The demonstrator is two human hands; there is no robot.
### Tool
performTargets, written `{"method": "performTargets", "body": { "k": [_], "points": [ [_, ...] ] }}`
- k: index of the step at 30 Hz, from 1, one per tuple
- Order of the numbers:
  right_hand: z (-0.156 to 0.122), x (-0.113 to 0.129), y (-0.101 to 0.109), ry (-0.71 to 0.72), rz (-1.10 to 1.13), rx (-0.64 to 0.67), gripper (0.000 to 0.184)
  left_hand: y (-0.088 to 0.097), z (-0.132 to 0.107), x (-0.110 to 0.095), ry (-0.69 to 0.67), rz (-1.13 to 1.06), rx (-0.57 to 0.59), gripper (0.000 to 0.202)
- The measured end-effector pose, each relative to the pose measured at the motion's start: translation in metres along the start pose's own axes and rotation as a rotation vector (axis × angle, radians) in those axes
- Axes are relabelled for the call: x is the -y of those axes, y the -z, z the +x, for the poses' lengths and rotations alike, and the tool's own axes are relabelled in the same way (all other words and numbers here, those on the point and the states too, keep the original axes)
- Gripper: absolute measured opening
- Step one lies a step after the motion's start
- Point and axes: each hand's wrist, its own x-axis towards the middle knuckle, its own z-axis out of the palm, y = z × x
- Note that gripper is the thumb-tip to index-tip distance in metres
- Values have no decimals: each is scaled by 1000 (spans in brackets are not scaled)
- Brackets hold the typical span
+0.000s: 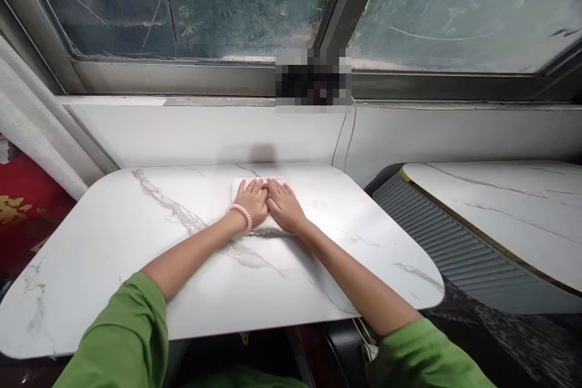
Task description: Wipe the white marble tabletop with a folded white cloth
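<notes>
A folded white cloth [268, 229] lies on the white marble table [113, 236], near its far edge. My left hand [253, 200] rests flat on the cloth with fingers stretched out; a pink bead bracelet [240, 213] circles that wrist. My right hand [284, 203] lies flat beside it on the same cloth, fingers extended, and the fingertips of the two hands meet. Both arms wear green sleeves pushed up above the elbow.
A white wall and a window sill run behind the table, with a white cable [349, 133] hanging down. A second marble table [509, 212] stands to the right across a dark ribbed gap. A red fabric [22, 212] shows at left.
</notes>
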Motion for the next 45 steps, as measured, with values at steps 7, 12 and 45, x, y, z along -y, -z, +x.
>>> {"method": "performTargets", "body": {
  "k": [7, 12, 45],
  "points": [
    [-71, 28, 18, 29, -75, -19, 48, 9, -57, -27, -158, -14, 13, 50],
    [-115, 41, 32, 150, -82, -110, 42, 20, -106, -55, -224, -52, 38, 55],
    [104, 71, -43, 198, 65, -96, 29, 18, -6, 117, 239, 69, -45, 48]
  ]
}}
